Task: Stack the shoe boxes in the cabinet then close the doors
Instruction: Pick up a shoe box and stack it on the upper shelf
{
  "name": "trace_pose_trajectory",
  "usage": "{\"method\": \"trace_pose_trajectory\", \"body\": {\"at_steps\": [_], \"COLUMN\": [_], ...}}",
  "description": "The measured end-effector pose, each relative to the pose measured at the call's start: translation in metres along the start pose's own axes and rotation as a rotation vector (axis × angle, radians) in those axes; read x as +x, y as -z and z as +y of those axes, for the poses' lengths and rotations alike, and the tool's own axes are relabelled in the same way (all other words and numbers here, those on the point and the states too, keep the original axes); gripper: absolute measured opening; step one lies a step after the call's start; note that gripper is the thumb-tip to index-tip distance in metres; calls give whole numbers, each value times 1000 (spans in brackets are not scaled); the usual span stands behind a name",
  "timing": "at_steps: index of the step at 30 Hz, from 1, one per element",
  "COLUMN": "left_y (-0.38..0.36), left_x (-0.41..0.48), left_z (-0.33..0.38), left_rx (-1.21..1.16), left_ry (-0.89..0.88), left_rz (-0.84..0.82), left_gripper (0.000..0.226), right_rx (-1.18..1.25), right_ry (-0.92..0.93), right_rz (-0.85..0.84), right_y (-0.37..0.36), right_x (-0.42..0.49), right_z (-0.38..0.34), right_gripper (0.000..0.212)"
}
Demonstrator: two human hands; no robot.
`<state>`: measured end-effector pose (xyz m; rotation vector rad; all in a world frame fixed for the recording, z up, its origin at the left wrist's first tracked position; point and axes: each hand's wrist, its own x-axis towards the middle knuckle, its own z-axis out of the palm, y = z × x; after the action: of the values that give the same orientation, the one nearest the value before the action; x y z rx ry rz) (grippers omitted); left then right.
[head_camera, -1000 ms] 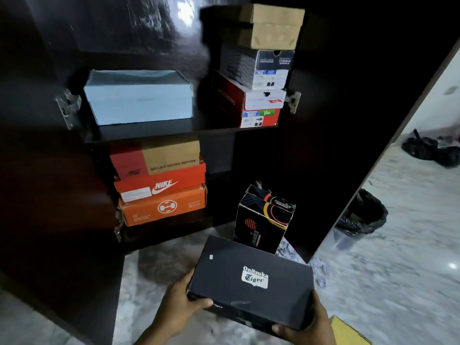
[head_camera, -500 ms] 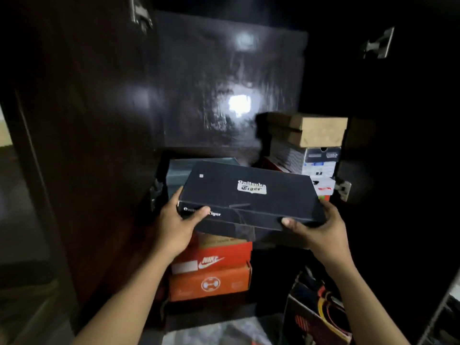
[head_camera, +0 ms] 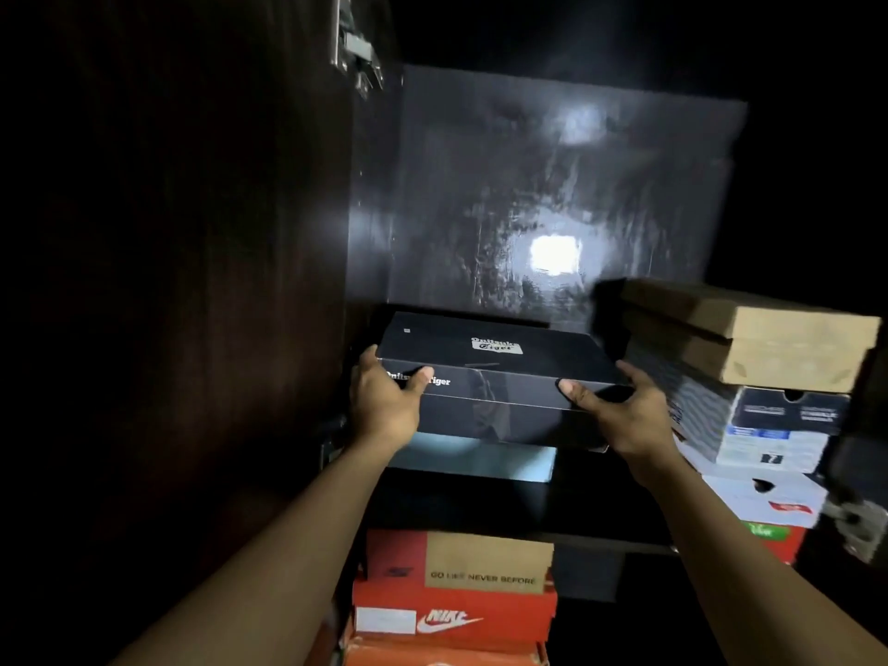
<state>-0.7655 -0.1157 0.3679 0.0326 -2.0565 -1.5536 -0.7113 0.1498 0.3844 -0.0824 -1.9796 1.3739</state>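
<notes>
Over the pale blue box [head_camera: 475,461], left hand [head_camera: 384,406] and right hand [head_camera: 624,418] grip the black shoe box [head_camera: 490,377]; released off-square, it could slide off or nudge the 3 o'clock stack [head_camera: 778,377].

Likely a home: a dark wooden cabinet [head_camera: 480,209] whose shelf [head_camera: 600,516] holds stacks of branded shoe boxes [head_camera: 456,612].
</notes>
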Motion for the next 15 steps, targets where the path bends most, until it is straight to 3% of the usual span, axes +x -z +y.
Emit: {"method": "trace_pose_trajectory", "body": {"at_steps": [9, 15], "left_y": [-14, -14], "left_x": [41, 53], "left_z": [12, 27], "left_rx": [132, 522], "left_ry": [104, 115], "left_rz": [-10, -116], "left_gripper": [73, 57], "right_rx": [-4, -65], "right_ry": [-25, -87], "right_rz": [1, -11], "right_y": [-42, -52], "right_x": [60, 83], "right_z": [29, 30], "right_gripper": [106, 99]}}
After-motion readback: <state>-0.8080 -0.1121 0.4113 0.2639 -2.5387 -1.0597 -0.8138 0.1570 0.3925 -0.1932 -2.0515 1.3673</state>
